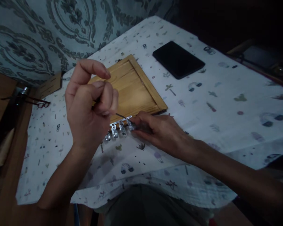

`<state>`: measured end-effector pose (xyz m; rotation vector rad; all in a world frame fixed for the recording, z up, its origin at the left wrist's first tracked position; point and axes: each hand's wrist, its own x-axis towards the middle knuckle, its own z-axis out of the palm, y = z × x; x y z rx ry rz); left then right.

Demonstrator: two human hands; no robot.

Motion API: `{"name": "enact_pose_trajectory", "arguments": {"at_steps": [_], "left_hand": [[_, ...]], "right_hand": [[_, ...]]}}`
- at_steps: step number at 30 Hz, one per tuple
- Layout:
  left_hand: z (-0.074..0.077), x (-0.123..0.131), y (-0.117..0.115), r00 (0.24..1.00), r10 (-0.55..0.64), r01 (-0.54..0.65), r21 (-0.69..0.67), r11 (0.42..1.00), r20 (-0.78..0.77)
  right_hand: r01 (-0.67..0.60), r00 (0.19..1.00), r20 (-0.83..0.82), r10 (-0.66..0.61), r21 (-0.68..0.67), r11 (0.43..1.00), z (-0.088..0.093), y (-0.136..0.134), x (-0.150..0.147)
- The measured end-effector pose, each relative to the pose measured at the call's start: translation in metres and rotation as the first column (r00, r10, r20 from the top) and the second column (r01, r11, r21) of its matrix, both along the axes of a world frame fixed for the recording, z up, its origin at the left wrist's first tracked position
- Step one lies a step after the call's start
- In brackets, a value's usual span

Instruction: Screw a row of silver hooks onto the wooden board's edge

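My left hand [89, 100] is raised over the table with its fingers pinched round a thin dark pin-like tool [120, 115], whose tip points at a strip of small shiny metal clips [118, 128]. My right hand [158, 128] lies low on the cloth, its fingers closed on the right end of that strip. The strip lies along the near edge of a flat wooden tray [136, 84]. Part of the strip is hidden behind my left hand.
A dark tablet [178, 59] lies flat at the back right of the white patterned cloth [226, 103]. Red-framed glasses [40, 103] rest on a wooden surface at the left. A patterned curtain [37, 34] hangs behind. My lap shows below the table edge.
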<state>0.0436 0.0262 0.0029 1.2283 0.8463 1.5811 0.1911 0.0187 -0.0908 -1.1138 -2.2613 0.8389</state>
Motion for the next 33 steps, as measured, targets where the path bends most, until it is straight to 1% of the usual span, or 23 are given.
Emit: {"name": "enact_pose_trajectory", "arguments": {"at_steps": [3,6,12,18,21,23,26,30,33], "left_hand": [[-0.004,-0.002,0.000,0.999,-0.028,0.028,-0.022,0.999,-0.029],[-0.007,-0.003,-0.001,0.999,-0.023,0.021,-0.045,0.999,-0.040],[-0.013,-0.002,0.001,0.997,-0.031,0.031,0.004,1.000,-0.069],[-0.015,0.000,0.001,0.995,-0.044,0.045,0.006,0.999,-0.088],[-0.014,0.001,0.001,0.990,-0.073,0.072,-0.007,0.997,-0.121],[-0.014,0.000,0.002,0.983,-0.108,0.107,-0.013,0.994,-0.152],[-0.013,-0.004,0.008,0.960,-0.204,0.203,-0.026,0.979,-0.190],[-0.008,-0.008,0.019,0.927,-0.305,0.291,-0.095,0.952,-0.218],[-0.006,-0.010,0.025,0.900,-0.379,0.360,-0.124,0.925,-0.214]], "right_hand": [[0.001,1.000,0.015,-0.001,-0.021,1.000,0.001,0.000,0.000],[0.002,1.000,0.021,-0.001,-0.018,1.000,0.001,0.000,0.000],[0.004,1.000,0.013,-0.003,-0.020,1.000,0.000,0.000,-0.001],[0.002,1.000,-0.017,-0.003,-0.030,1.000,0.001,0.000,0.000],[0.005,1.000,-0.027,-0.005,-0.027,1.000,0.000,0.000,0.000],[0.007,1.000,-0.023,-0.008,-0.022,1.000,-0.001,0.000,0.000],[0.006,1.000,-0.013,-0.007,-0.023,1.000,-0.001,0.000,-0.001],[0.007,1.000,-0.006,-0.007,-0.036,0.999,-0.001,0.001,-0.001],[0.006,1.000,-0.002,-0.006,-0.016,1.000,-0.002,0.001,-0.001]]}}
